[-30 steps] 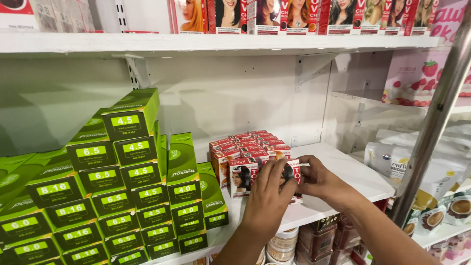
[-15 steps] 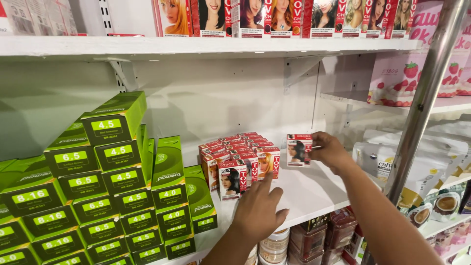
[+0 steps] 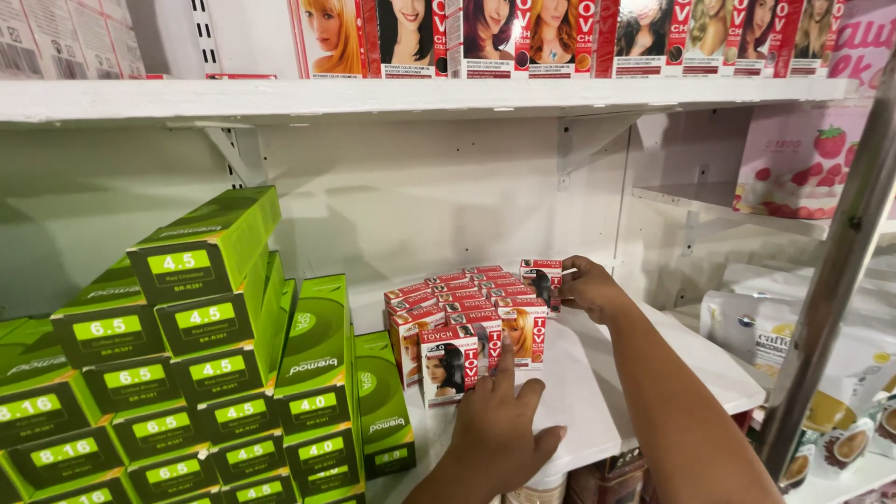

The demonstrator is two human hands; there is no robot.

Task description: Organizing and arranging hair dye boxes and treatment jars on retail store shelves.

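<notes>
A person's two hands work a cluster of small red-and-white cardboard hair-colour boxes [image 3: 471, 322] standing upright in rows on a white shop shelf [image 3: 672, 373], near its middle and set back from the front edge. The right hand [image 3: 588, 287] is at the far right corner of the cluster, its grip closed around one small red-and-white box with a dark-haired portrait [image 3: 541, 278], which stands touching the back row. The left hand [image 3: 499, 425] lies flat on the shelf just in front of the cluster, fingers spread and holding nothing, the fingertips reaching up to the front row beside the box with a blonde portrait [image 3: 523, 334].

To the left, stacks of green cardboard boxes with pale number labels [image 3: 201, 364] rise in steps along the same shelf, the nearest stack just beside the small cartons. An upper white shelf [image 3: 420, 96] carries a row of taller portrait cartons [image 3: 560, 37]. A grey metal pole [image 3: 831, 280] crosses the right side, with pouches and cups on lower shelving behind it.

The small cartons look light, stiff yet easily crushed, and prone to toppling in their tight rows; the narrow side faces, pinched between thumb and fingers, seem the safest place to take hold.
</notes>
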